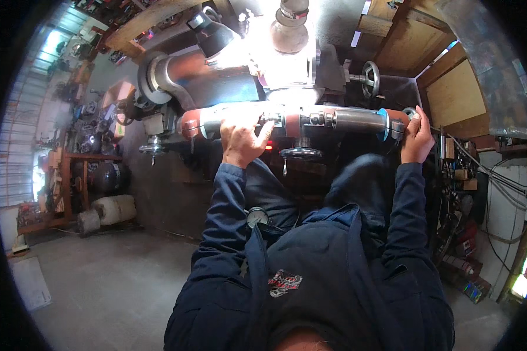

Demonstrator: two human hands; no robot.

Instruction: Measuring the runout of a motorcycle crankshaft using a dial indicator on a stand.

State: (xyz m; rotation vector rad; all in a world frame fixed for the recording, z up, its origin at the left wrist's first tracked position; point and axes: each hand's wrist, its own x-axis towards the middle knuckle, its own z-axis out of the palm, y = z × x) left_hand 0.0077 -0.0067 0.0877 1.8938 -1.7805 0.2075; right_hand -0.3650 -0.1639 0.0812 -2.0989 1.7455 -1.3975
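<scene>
A long horizontal assembly runs across a machine in front of me, with a bare metal cylinder (360,120) on its right half and reddish-brown end pieces. My left hand (242,137) lies over the left part of this bar, its fingers curled over the far side and the thumb pointing right toward small metal fittings (270,119). At the other end, my right hand (417,139) closes round the right red end piece (398,121), next to a blue ring (384,121). Its fingertips are partly hidden. Below the bar's middle sits a small handwheel (301,153) with a crank handle.
A bright light glares on the machine behind the bar. A larger handwheel (370,79) stands at the back right, a dark lamp head (208,30) at the back left. A round dial gauge (256,217) is near my left thigh. Cluttered shelves (67,181) line the left.
</scene>
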